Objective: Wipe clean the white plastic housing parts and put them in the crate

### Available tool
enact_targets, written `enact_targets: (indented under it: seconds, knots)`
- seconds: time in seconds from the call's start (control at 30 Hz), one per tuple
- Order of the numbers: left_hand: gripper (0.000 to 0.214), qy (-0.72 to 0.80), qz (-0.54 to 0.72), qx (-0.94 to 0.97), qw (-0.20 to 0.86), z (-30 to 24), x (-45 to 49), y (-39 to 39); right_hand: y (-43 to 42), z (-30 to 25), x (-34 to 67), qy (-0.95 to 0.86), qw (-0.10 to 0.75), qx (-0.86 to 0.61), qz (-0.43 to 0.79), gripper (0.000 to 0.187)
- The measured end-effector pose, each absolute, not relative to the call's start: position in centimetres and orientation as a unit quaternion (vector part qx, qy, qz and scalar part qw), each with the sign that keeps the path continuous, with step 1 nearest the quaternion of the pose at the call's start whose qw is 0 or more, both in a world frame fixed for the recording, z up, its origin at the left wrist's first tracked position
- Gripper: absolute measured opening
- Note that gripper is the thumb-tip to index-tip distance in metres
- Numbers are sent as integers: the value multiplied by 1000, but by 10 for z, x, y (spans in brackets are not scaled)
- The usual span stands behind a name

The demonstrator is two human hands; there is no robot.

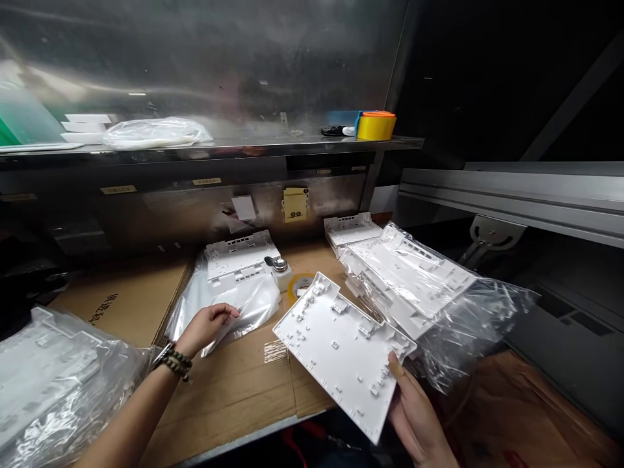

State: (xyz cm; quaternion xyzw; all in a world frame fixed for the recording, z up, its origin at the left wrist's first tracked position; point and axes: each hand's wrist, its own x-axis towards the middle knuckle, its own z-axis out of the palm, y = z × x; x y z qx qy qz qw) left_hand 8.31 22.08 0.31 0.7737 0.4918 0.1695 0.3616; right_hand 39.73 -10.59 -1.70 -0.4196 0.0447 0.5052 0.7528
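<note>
My right hand (416,413) grips a white plastic housing panel (341,351) by its lower right corner. The panel tilts toward me, showing its clips and small posts, above the cardboard-covered bench. My left hand (209,325) has its fingers closed on the edge of a clear plastic bag (256,302). Behind that bag lies another white panel (241,257). A small white bottle with a metal top (281,276) stands beside it, and a roll of yellow tape (299,286) lies partly behind the held panel.
Bagged white panels (409,273) are stacked at the right, and another bagged stack (43,377) sits at the near left. Cardboard (127,292) covers the left of the bench. A metal shelf (273,144) at the back carries a yellow tape roll (376,127) and folded plastic (156,132).
</note>
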Motion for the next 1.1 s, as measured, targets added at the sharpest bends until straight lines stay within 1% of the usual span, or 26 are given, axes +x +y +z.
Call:
enact_targets:
  seconds: [0.13, 0.4, 0.57, 0.7, 0.83, 0.93, 1.03, 1.1]
  knots:
    - [29, 491, 138, 772, 380, 10, 88, 222, -105, -21, 397, 49, 750, -427, 504, 66]
    - [25, 456, 160, 770, 416, 15, 86, 224, -105, -17, 392, 48, 735, -454, 501, 77]
    - [26, 474, 174, 756, 417, 16, 84, 225, -100, -10, 385, 44, 729, -471, 495, 89]
    - [25, 488, 177, 738, 430, 17, 84, 228, -102, -15, 385, 64, 723, -487, 486, 99]
    - [19, 469, 162, 716, 491, 19, 79, 235, -108, -21, 390, 47, 700, -512, 496, 91]
    - [19, 466, 171, 695, 520, 20, 74, 240, -112, -19, 393, 35, 682, -533, 500, 85]
    - [22, 483, 192, 668, 532, 16, 72, 244, -112, -18, 393, 26, 677, -549, 490, 83]
    - [24, 494, 201, 645, 547, 13, 73, 246, -110, -20, 394, 23, 672, -558, 487, 85]
